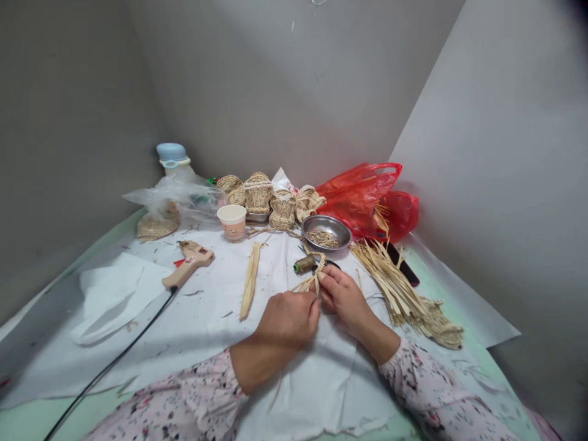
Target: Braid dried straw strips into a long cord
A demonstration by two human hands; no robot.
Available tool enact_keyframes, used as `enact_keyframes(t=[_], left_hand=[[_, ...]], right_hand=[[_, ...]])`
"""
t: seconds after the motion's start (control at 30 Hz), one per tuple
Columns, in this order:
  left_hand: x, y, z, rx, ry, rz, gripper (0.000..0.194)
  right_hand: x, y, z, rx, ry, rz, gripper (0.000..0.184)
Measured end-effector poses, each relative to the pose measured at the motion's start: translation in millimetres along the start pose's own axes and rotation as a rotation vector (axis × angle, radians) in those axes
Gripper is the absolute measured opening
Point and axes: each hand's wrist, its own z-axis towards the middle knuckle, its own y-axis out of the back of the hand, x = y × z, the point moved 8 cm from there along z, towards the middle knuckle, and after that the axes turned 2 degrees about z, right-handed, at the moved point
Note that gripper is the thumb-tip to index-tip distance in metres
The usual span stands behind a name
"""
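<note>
Between my two hands is a thin, pale straw braid point(323, 262) with loose strands fanning out to its left. My left hand point(290, 317) is closed, its thumb and curled fingers gripping the strands. The thumb and fingertips of my right hand point(342, 298) pinch the braid just above. Right behind my hands lies a spool of brown thread point(304, 264) with a green end. A dark object beside the spool is partly hidden by my right hand. To the left rests a flat bundle of pale straw strips point(250, 283).
A glue gun point(192, 264) lies at left, its cord running to the front edge. At the back stand a paper cup point(232, 222), woven straw pieces point(258, 192), a metal bowl point(340, 231) and red plastic bags point(353, 199). Loose straw point(390, 282) partly covers a phone point(404, 269) at right.
</note>
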Motion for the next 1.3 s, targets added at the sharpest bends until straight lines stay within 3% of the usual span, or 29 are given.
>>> enact_keyframes(t=[0.17, 0.27, 0.4, 0.47, 0.57, 0.63, 0.87, 1.07, 1.3], left_hand=[[-4.9, 3.2, -3.4, -0.009, -0.027, -0.05, 0.034], [-0.2, 22.4, -2.6, -0.163, -0.018, -0.162, 0.039], [17.5, 41.9, 1.0, -0.372, 0.025, -0.347, 0.028], [22.4, 33.7, 6.5, -0.315, 0.011, -0.478, 0.027], [20.9, 9.2, 13.3, -0.1, -0.034, -0.657, 0.034], [21.5, 0.3, 14.3, -0.037, -0.032, -0.689, 0.035], [19.3, 4.1, 16.3, -0.019, -0.113, -0.57, 0.033], [28.9, 0.1, 20.4, 0.026, 0.023, -0.688, 0.032], [41.0, -6.1, 20.4, -0.048, 0.119, -0.713, 0.03]], right_hand=[[0.9, 3.0, 1.5, -0.015, 0.022, 0.053, 0.019], [1.4, 7.7, 2.0, -0.041, 0.037, -0.005, 0.019], [1.2, 2.3, 0.2, 0.014, 0.012, -0.036, 0.018], [1.9, -2.2, -1.1, 0.049, 0.005, -0.039, 0.019], [6.8, -6.9, -2.0, 0.098, 0.059, -0.077, 0.019], [9.6, -6.1, -1.8, 0.095, 0.099, -0.159, 0.018], [22.3, -6.2, -3.1, 0.078, 0.189, -0.371, 0.014], [33.9, -1.5, -3.0, 0.034, 0.272, -0.55, 0.018], [30.3, 5.7, -1.0, -0.06, 0.136, -0.696, 0.025]])
